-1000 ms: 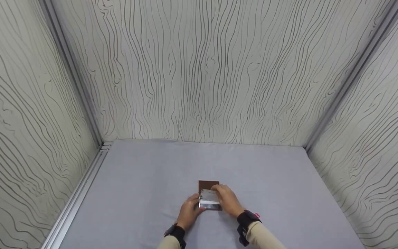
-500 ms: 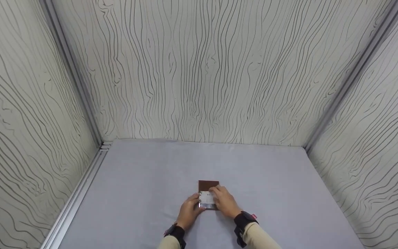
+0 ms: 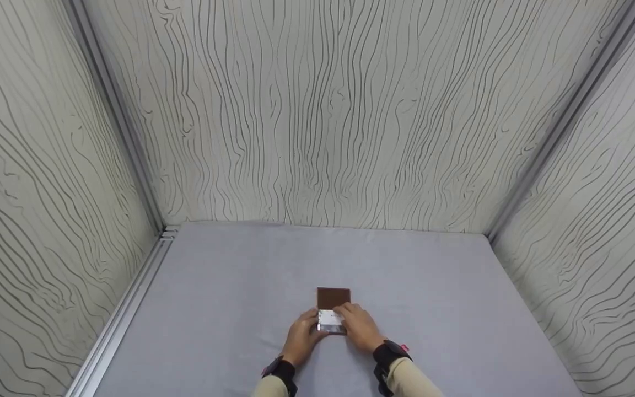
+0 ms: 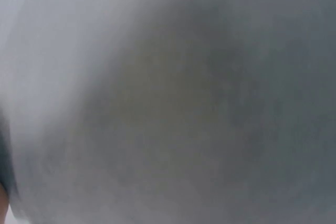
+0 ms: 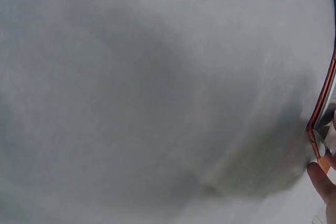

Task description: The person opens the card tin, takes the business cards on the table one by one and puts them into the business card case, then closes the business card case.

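Observation:
A brown card holder (image 3: pixel 333 296) lies on the cloth in the head view, its bare upper part uncovered. Over its lower half is a white card (image 3: pixel 326 315) with small dark marks, its lower end in a shiny strip that looks like a clear pocket. My left hand (image 3: pixel 299 337) grips the holder's lower left side, thumb at the bottom edge. From the right, my right hand (image 3: pixel 360 328) holds the card, fingertips at its upper edge and the palm hiding its right side. In the right wrist view, the holder's brown edge (image 5: pixel 322 95) shows beside fingertips (image 5: pixel 319 178).
A light grey cloth (image 3: pixel 229 275) covers the table. Wood-grain patterned panels (image 3: pixel 306 110) stand behind and at both sides, with a metal rail (image 3: pixel 122 317) along the left edge. The left wrist view is almost wholly blurred grey cloth.
The white card has slid down along the holder toward me and now lies flatter, baring more brown above it. My right hand moved down with it; the left hand stayed in place.

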Action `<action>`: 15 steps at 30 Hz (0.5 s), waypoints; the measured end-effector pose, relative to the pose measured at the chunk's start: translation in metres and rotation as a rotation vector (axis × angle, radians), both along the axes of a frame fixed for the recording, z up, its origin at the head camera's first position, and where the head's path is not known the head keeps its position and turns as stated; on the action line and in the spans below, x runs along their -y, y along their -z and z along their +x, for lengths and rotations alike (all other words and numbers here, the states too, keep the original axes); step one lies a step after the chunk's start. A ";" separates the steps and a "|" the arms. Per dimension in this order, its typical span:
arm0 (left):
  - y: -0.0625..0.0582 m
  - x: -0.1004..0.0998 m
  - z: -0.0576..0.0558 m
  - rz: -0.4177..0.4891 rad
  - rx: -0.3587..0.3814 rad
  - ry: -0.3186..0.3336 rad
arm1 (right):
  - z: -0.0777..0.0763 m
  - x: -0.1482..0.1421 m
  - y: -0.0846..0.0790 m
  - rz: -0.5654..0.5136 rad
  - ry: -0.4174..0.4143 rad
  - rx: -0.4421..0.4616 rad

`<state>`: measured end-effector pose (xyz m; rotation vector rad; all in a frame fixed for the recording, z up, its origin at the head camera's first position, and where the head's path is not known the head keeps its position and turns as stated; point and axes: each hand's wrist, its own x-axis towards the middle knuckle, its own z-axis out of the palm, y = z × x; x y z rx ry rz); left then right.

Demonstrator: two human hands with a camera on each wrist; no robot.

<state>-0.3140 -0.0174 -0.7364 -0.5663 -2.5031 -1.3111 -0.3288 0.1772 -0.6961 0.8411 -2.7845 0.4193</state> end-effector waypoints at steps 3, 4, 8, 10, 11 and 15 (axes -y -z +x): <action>0.000 0.000 0.000 0.009 0.002 0.000 | 0.002 0.001 0.000 0.033 0.008 -0.009; 0.000 -0.001 0.000 0.008 0.003 -0.002 | 0.002 0.001 0.000 0.039 0.009 -0.010; 0.001 -0.001 0.000 0.008 0.016 0.001 | 0.002 0.000 0.000 0.036 0.000 -0.015; 0.002 -0.001 0.000 0.008 0.023 0.005 | 0.000 -0.001 0.001 0.018 0.000 -0.007; 0.003 -0.001 0.000 0.010 0.022 0.008 | -0.001 -0.002 0.001 0.000 -0.001 0.001; 0.004 0.000 -0.001 0.007 0.003 0.010 | -0.005 -0.005 0.002 -0.091 0.024 0.050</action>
